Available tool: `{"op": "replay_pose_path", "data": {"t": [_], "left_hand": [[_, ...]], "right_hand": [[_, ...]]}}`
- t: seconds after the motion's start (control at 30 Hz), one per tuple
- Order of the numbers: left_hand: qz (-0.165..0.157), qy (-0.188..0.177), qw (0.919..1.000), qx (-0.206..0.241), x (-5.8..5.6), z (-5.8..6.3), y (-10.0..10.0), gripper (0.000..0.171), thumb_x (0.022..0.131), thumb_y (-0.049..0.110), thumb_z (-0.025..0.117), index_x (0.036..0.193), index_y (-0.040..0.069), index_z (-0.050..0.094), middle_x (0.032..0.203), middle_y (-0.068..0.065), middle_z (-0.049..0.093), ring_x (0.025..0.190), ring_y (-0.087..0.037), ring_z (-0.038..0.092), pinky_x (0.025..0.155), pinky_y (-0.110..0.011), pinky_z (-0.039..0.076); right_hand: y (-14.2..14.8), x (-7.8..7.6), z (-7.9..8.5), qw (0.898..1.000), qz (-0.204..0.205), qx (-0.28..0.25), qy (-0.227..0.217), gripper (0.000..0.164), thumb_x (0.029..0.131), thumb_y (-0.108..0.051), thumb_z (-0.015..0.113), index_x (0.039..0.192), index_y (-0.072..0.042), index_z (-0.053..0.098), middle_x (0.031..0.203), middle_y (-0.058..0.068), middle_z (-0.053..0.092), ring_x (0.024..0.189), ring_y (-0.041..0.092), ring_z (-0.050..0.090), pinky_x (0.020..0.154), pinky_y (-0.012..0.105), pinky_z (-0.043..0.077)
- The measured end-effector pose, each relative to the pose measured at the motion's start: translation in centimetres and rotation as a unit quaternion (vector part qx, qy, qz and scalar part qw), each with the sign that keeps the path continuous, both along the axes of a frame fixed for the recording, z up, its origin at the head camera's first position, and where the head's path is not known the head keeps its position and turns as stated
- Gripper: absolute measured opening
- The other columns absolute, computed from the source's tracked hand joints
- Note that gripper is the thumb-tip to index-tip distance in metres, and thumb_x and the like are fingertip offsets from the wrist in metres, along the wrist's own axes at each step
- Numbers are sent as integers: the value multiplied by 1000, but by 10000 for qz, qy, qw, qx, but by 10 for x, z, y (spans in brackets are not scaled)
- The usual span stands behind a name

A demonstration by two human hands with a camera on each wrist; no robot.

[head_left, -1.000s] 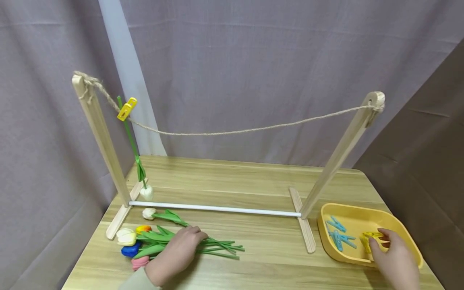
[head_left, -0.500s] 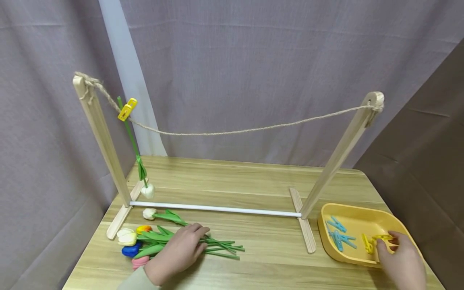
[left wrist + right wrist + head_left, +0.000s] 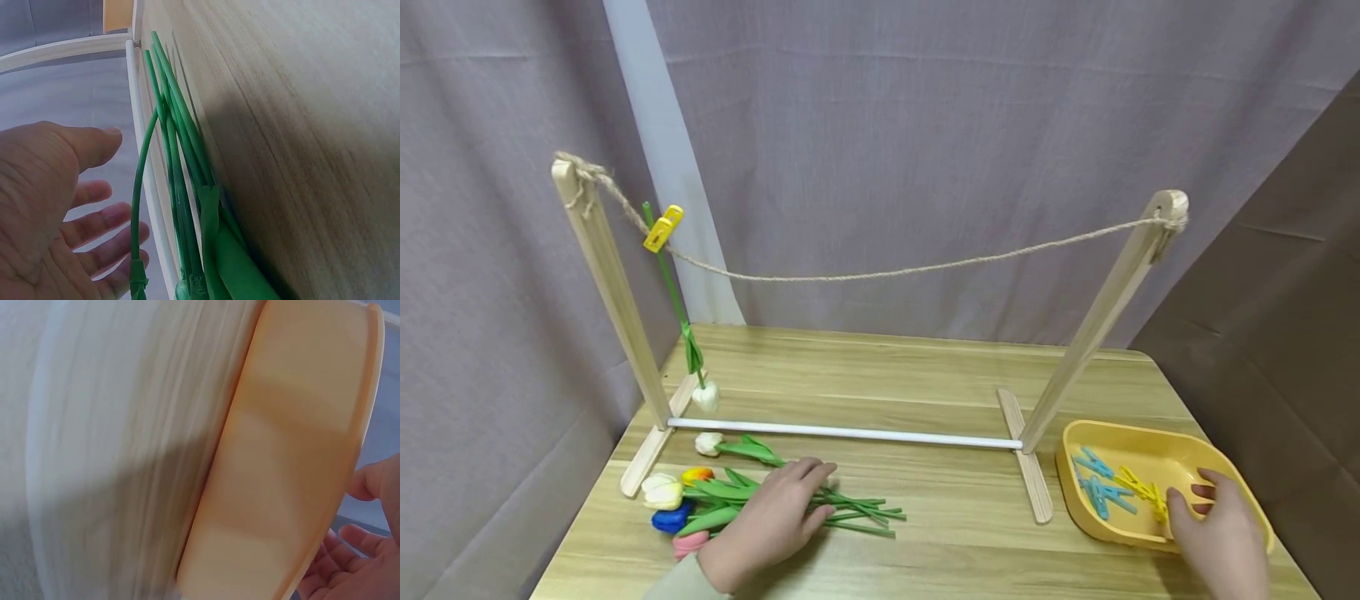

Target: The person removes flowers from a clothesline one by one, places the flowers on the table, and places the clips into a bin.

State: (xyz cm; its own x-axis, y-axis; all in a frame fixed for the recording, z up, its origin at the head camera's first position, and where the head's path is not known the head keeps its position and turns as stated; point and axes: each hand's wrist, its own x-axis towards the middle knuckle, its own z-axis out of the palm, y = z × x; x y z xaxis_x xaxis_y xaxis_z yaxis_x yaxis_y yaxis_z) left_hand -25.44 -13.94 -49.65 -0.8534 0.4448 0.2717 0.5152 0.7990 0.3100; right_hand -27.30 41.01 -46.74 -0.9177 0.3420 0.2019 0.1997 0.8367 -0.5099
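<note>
My left hand [image 3: 778, 512] is over a bunch of artificial tulips on the table, its fingers relaxed above the green stems [image 3: 865, 508]. In the left wrist view the stems [image 3: 178, 144] run alongside the spread fingers. The bunch's heads include a cream tulip [image 3: 662, 491], a blue tulip [image 3: 672, 517] and a pink tulip [image 3: 689, 543]; a smaller white tulip [image 3: 708, 443] lies just behind. My right hand [image 3: 1221, 525] reaches into a yellow basin [image 3: 1138, 429], thumb and fingers apart, thumb beside yellow clothespins [image 3: 1142, 487]. Blue clothespins [image 3: 1101, 483] lie to their left.
A wooden stand spans the table, with a left post [image 3: 613, 300], a right post [image 3: 1097, 333] and a white rod [image 3: 850, 432] low between them. From its twine [image 3: 865, 276] a white tulip [image 3: 705, 396] hangs head down, held by a yellow clothespin [image 3: 662, 229].
The yellow clothespins under my right hand have shifted left, toward the blue ones, and the right fingers have come away from them. My left hand stays over the stems, thumb slightly more spread.
</note>
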Motion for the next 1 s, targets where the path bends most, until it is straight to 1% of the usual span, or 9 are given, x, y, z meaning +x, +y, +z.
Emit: {"op": "replay_pose_path", "data": {"t": [0.1, 0.27, 0.37, 0.53, 0.73, 0.83, 0.9, 0.93, 1.0], "left_hand": [[2, 24, 10000, 56, 0, 0, -1, 53, 88, 34, 70, 131, 5, 57, 121, -8, 60, 110, -25, 58, 96, -46, 46], [24, 5, 9999, 142, 1, 1, -1, 54, 88, 34, 71, 132, 5, 57, 121, -8, 60, 110, -25, 57, 96, -46, 46], [32, -3, 9998, 181, 2, 3, -2, 54, 89, 34, 70, 132, 5, 56, 122, -9, 60, 111, -25, 57, 96, -46, 45], [137, 98, 9993, 348, 2, 9, -6, 54, 88, 32, 71, 133, 7, 56, 123, -9, 60, 113, -26, 56, 98, -46, 44], [399, 466, 9951, 777, 1, 27, -22, 50, 88, 28, 72, 133, 12, 56, 126, -5, 57, 117, -23, 53, 97, -44, 45], [518, 868, 9885, 1129, 1, 39, -32, 49, 88, 24, 73, 132, 12, 56, 127, -4, 56, 117, -22, 52, 95, -43, 47], [565, 1250, 9797, 1459, 1, 47, -38, 48, 88, 19, 72, 132, 10, 56, 127, -6, 55, 117, -23, 51, 95, -43, 46], [585, 1497, 9735, 1625, 0, 51, -42, 47, 88, 17, 72, 131, 8, 56, 127, -7, 55, 117, -25, 51, 96, -43, 45], [565, 2125, 9537, 2054, -4, 61, -48, 43, 88, 14, 68, 128, 4, 57, 124, -11, 56, 115, -28, 52, 99, -38, 43]], "right_hand": [[-5, -1, 1, 10000, 22, 30, 85, 62, 93, -26, 60, 136, 14, 37, 113, 32, 54, 93, 44, 57, 65, 43, 43], [-20, -2, 3, 9986, 206, 146, 464, 58, 91, -22, 63, 133, 12, 42, 110, 30, 58, 87, 41, 61, 59, 24, 40], [-35, -4, 6, 9966, 427, 147, 693, 56, 91, -22, 65, 132, 10, 45, 109, 26, 60, 82, 31, 62, 56, 16, 39], [-73, -6, 10, 9871, 1228, -100, 1020, 53, 91, -23, 68, 131, 4, 48, 109, 17, 62, 82, 9, 57, 61, 12, 42], [-135, -12, 17, 9657, 2177, -262, 1389, 50, 89, -23, 71, 129, 0, 52, 106, 6, 63, 85, 17, 60, 69, 19, 48], [-168, -17, 22, 9499, 2617, -379, 1664, 47, 87, -20, 74, 126, -2, 55, 103, 1, 63, 83, 19, 60, 70, 21, 49], [-190, -20, 28, 9381, 2901, -472, 1835, 46, 86, -20, 75, 124, -4, 57, 103, -3, 63, 84, 17, 60, 71, 22, 49], [-201, -22, 31, 9316, 3050, -521, 1906, 45, 85, -20, 76, 124, -5, 57, 103, -4, 62, 85, 16, 60, 72, 22, 49], [-223, -27, 39, 9176, 3320, -598, 2101, 44, 84, -19, 77, 123, -7, 59, 102, -5, 63, 86, 14, 60, 73, 26, 50]]}}
